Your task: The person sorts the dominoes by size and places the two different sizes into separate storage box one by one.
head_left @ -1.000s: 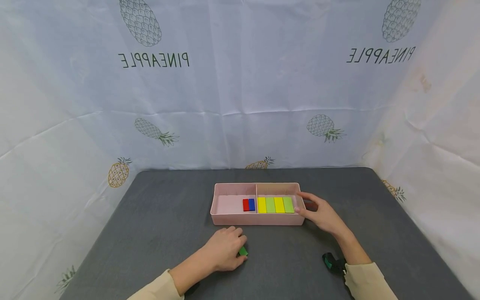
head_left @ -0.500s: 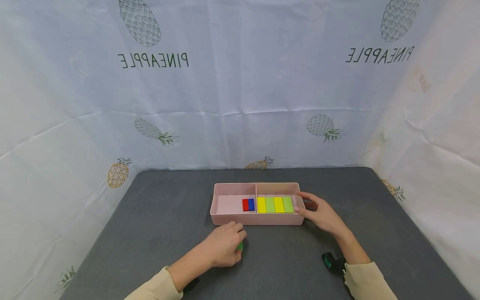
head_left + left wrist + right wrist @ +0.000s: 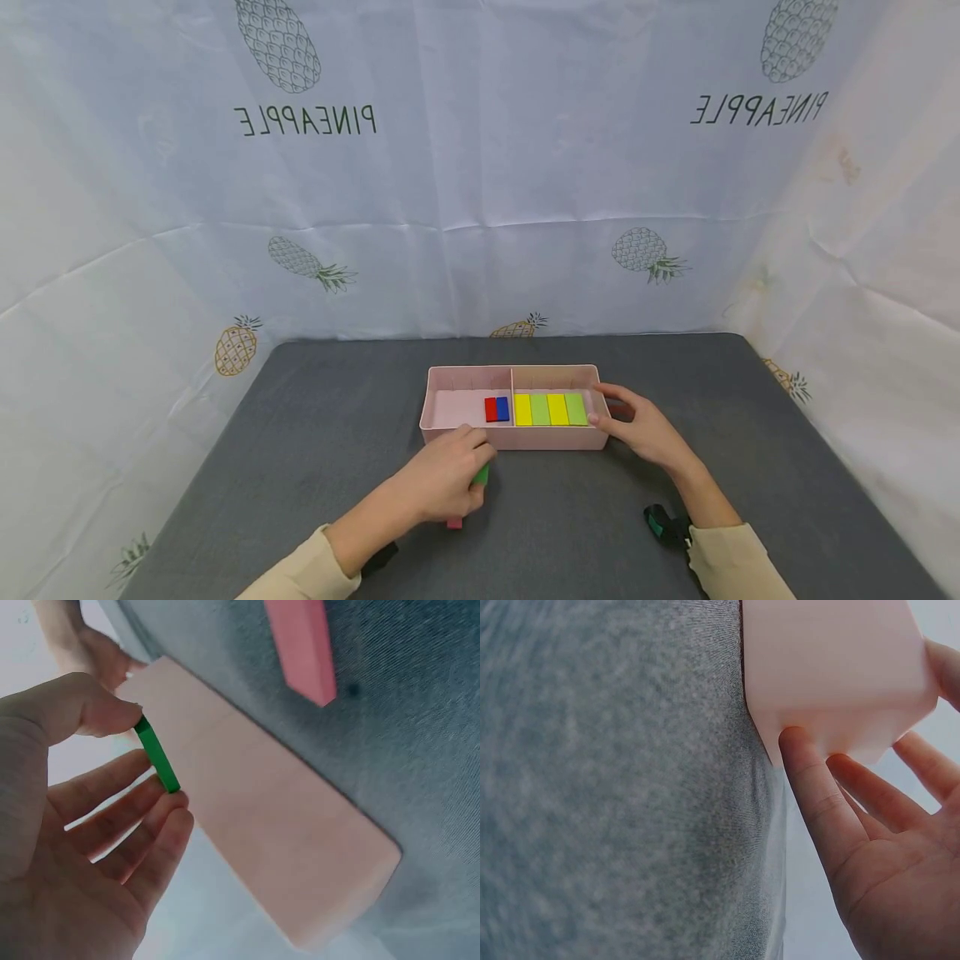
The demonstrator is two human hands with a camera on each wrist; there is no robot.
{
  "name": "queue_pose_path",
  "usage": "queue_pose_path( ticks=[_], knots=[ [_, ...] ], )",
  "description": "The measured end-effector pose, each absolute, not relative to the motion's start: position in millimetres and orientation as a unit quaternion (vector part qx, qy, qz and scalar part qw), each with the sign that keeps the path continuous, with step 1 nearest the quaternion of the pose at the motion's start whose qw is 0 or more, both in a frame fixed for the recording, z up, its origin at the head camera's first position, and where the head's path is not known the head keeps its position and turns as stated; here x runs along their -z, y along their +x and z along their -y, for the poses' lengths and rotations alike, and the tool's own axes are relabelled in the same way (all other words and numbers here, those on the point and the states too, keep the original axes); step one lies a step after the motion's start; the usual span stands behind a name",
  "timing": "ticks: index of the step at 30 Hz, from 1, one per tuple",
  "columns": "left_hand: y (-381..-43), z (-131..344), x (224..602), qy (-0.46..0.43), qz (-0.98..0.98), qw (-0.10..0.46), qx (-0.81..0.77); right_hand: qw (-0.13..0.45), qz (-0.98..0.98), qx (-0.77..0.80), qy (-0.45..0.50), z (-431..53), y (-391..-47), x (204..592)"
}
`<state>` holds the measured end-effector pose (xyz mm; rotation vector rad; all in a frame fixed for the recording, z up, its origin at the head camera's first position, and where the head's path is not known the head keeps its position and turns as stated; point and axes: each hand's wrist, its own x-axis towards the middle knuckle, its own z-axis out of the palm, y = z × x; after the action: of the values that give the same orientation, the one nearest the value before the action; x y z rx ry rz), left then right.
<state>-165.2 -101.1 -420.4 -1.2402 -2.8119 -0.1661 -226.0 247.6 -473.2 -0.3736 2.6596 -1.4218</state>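
My left hand (image 3: 444,475) pinches a green block (image 3: 157,756) between thumb and fingertips, just in front of a pink two-compartment box (image 3: 517,439). In the head view, the fingers hide part of that block. My right hand (image 3: 647,429) holds the box's right end, thumb at the rim and fingers against the end wall (image 3: 840,731). Inside the left compartment a red block (image 3: 491,409) and a blue block (image 3: 502,408) lie side by side against the divider. Yellow (image 3: 522,409) and light green blocks (image 3: 539,409) alternate in a row in the right compartment.
A pinkish-red block (image 3: 454,523) lies on the dark grey table (image 3: 315,467), partly behind my left hand in the head view. Near the right sleeve is a black and green wrist strap (image 3: 662,525). White cloth with pineapple prints (image 3: 480,167) surrounds the table.
My left hand has lifted the green block and carried it forward toward the box's front wall, uncovering the pinkish-red block. The right hand and the box have stayed put.
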Motion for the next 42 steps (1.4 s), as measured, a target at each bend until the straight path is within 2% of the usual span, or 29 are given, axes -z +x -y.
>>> queue_pose_path(
  ticks=[8, 27, 42],
  knots=[
    [-169, 103, 406, -0.407, 0.907, 0.071, 0.083, 0.047, -0.873, 0.467, -0.133, -248, -224, 474],
    [-192, 104, 390, -0.362, 0.923, 0.094, 0.088, 0.049, -0.873, 0.468, -0.127, -248, -227, 476],
    [-226, 102, 389, -0.304, 0.947, 0.029, 0.096, 0.05, -0.874, 0.468, -0.12, -247, -227, 475]
  ],
)
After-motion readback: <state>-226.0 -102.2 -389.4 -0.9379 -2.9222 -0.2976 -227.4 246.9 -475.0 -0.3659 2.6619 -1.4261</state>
